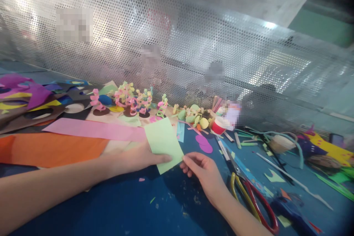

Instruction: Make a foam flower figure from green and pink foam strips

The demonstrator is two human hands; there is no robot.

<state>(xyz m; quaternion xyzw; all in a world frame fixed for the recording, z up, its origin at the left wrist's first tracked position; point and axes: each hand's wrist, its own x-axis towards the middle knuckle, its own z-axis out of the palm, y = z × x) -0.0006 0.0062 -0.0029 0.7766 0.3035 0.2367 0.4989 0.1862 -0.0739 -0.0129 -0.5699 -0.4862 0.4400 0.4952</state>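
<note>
Over the blue table (116, 206), left hand (138, 158) pinches the green paper (163, 143); right hand (203, 171) best nips its five-o'clock corner, keeping it taut.

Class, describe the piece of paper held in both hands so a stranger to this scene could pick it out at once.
Start at the blue table before the perforated metal screen. Near its middle, the left hand and right hand meet on a pale green paper rectangle. Unlike the long pink strip and orange sheet lying flat to its left, it is small, light green and pinched by fingers at its lower edge.
</note>
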